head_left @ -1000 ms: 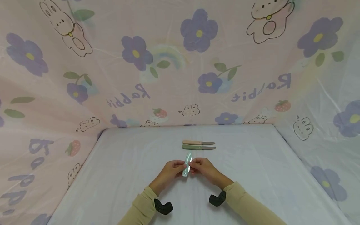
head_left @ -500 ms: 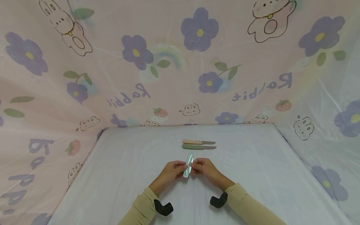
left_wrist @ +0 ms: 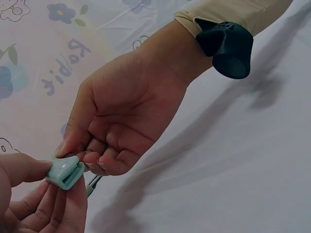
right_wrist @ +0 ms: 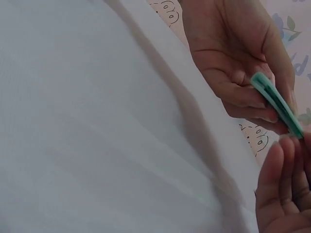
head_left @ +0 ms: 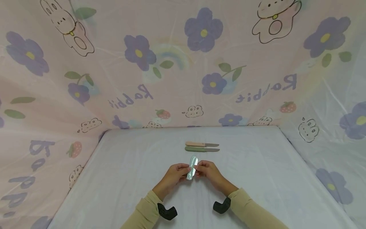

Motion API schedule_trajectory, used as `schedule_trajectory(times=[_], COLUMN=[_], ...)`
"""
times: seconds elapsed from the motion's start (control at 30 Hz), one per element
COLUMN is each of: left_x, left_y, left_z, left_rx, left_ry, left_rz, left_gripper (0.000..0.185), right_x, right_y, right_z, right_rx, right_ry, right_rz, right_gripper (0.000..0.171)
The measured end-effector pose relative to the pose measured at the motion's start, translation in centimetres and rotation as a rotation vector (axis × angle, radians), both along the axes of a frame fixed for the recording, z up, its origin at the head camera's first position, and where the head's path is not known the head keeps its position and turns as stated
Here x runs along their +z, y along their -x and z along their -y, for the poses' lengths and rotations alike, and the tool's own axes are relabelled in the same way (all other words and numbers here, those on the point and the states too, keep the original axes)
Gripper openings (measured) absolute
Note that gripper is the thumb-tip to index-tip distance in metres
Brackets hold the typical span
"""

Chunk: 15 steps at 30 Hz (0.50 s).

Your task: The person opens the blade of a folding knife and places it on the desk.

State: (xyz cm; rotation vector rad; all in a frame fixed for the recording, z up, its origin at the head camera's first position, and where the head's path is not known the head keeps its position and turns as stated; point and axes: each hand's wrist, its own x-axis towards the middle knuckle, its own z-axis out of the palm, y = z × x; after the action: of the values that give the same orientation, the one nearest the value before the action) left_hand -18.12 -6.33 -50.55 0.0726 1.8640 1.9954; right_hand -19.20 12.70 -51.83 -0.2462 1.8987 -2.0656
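Observation:
A mint-green folding knife (head_left: 191,170) is held between both hands over the table, its handle slanting upright in the head view. My left hand (head_left: 175,172) grips the handle, thumb on top and fingers beneath. From the right side, my right hand (head_left: 208,169) pinches the shiny blade (head_left: 195,164), which shows along the handle's right edge. The slot in the handle (left_wrist: 67,174) faces the camera in the left wrist view. In the right wrist view the handle (right_wrist: 276,103) spans from the left hand's fingers to the right fingertips.
Beyond the hands, a beige-handled knife (head_left: 197,144) and a green-handled knife (head_left: 197,149) lie side by side, blades pointing right. A white cloth (head_left: 128,165) covers the table. Patterned curtains (head_left: 171,95) rise at the back and both sides.
The folding knife has shifted slightly to the right in the hands, with the right fingers staying at its blade. The two knives on the table have not moved.

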Motion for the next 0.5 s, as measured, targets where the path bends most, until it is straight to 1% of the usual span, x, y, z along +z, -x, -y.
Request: schedule_trajectory(times=[0.13,0.37,0.43,0.5], left_x=[-0.09,-0.73,-0.84,-0.91], left_y=[-0.23,-0.19,-0.12,-0.10], left_z=[-0.13,-0.30,-0.29,-0.26], left_rx=[0.010,0.060,0.052,0.024], left_ry=[-0.020,-0.080,-0.094,-0.101], left_rz=[0.010,0.033,0.038,0.038], left_gripper=[0.036,0.034,0.034,0.033], right_x=[0.01,-0.50,-0.56,-0.66], right_y=[-0.19,-0.40,-0.45,-0.41], right_z=[0.08,0.15,0.12,-0.02], right_rx=[-0.025,-0.101,-0.105,-0.092], right_ry=[0.014,0.040,0.037,0.033], right_rz=[0.001,0.036,0.039,0.042], right_gripper=[0.017,0.014,0.014,0.015])
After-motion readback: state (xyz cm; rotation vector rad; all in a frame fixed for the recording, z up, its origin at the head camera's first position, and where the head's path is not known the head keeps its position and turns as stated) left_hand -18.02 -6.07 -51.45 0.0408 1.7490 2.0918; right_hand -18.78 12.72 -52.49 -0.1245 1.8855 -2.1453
